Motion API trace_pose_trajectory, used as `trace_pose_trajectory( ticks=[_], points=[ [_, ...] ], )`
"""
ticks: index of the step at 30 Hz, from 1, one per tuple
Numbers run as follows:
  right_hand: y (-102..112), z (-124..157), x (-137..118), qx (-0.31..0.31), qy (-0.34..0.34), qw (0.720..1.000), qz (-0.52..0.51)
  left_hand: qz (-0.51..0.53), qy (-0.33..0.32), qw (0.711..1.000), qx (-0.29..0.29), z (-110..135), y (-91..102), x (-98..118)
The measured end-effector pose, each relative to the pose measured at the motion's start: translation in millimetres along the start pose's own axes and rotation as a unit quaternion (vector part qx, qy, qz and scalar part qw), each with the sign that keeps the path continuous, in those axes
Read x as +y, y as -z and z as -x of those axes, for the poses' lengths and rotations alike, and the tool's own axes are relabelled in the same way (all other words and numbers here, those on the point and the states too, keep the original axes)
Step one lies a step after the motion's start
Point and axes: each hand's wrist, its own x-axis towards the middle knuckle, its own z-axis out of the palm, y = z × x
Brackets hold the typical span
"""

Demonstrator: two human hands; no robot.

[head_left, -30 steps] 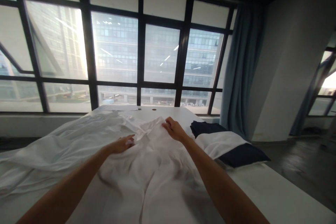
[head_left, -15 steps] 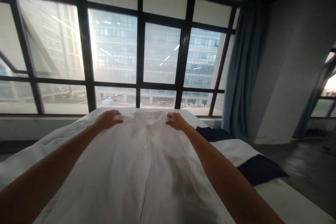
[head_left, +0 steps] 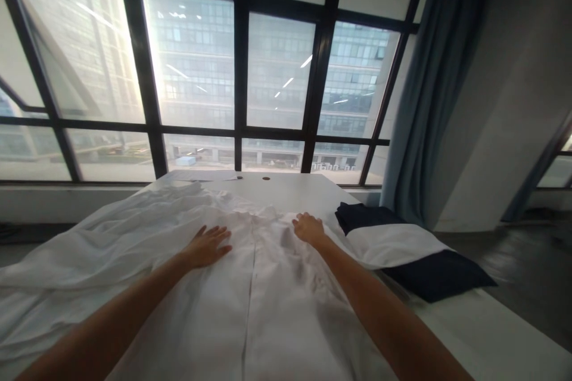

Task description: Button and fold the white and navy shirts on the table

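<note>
A white button-front shirt (head_left: pixel 268 303) lies spread and wrinkled on the table, its collar end away from me and its front placket running down the middle. My left hand (head_left: pixel 208 247) rests on the left side of the shirt, palm down with fingers spread. On the right side, near the shoulder, my right hand (head_left: pixel 309 228) touches the cloth with its fingers bent and slightly apart. Neither hand grips the fabric. More white cloth (head_left: pixel 111 238) lies rumpled to the left of the shirt.
To the right, a folded dark navy and white garment (head_left: pixel 402 244) lies on the white table (head_left: pixel 295 187). Two small dark round spots mark the table's far end. Beyond stand large framed windows (head_left: pixel 277 71) and a blue-grey curtain (head_left: pixel 429 101).
Both hands held the shirt's shoulders raised by the collar. The shirt has come down flat, both hands have let go, and the left hand has moved nearer me. The view has tilted down.
</note>
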Motion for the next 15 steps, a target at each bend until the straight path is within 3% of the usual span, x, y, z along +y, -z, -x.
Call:
trace_pose_trajectory(
  ticks=[5,8,10,12,15],
  points=[
    [17.0,19.9,74.1,-0.056,-0.101,0.993,0.035,0.019,0.033,0.999,-0.004,15.8,-17.9,3.3],
    [15.0,32.7,95.0,-0.077,-0.104,0.99,0.058,0.02,0.055,0.998,-0.011,18.3,-20.3,15.1],
    [13.9,38.9,99.8,-0.052,-0.089,0.99,0.093,0.035,0.047,0.998,-0.005,19.3,-13.5,16.8],
    [16.9,41.3,103.5,-0.01,-0.079,0.988,0.13,0.066,0.026,0.997,0.043,21.0,2.4,6.3],
    [28.5,39.1,116.1,0.059,-0.086,0.984,0.142,0.096,0.009,0.979,0.178,30.5,36.9,-34.1]
  ],
)
